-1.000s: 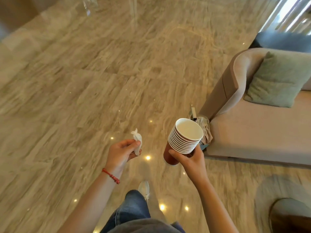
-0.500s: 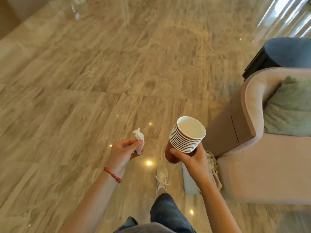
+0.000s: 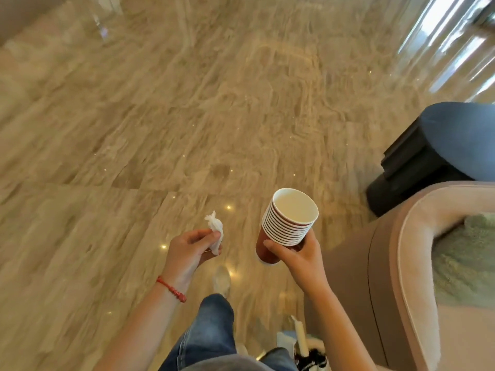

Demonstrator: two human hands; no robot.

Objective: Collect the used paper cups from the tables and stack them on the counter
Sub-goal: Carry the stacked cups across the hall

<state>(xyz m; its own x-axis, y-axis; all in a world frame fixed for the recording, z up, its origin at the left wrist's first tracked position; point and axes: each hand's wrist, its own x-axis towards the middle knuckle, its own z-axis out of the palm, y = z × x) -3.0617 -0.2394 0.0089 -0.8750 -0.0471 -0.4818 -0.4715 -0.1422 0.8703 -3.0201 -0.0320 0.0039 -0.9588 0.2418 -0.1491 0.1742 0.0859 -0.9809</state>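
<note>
A stack of several red paper cups [image 3: 288,223] with white insides is held tilted in front of me. My right hand [image 3: 297,257] grips the stack near its bottom, fingers curled round it. A crumpled white tissue [image 3: 215,230] sticks up from my left hand [image 3: 191,251], pinched between its fingers and thumb. That wrist wears a red cord bracelet. No table or counter is in view.
Glossy beige marble floor [image 3: 187,116] stretches ahead and to the left. A beige sofa arm [image 3: 385,263] with a green cushion [image 3: 466,263] stands close on my right. Beyond it sits a dark blue seat [image 3: 434,156]. A bag with a rolled item [image 3: 305,346] lies by my feet.
I have walked forward alongside the sofa; its arm and the bag have slid down and closer on my right. Both hands keep their hold on the tissue and the cups.
</note>
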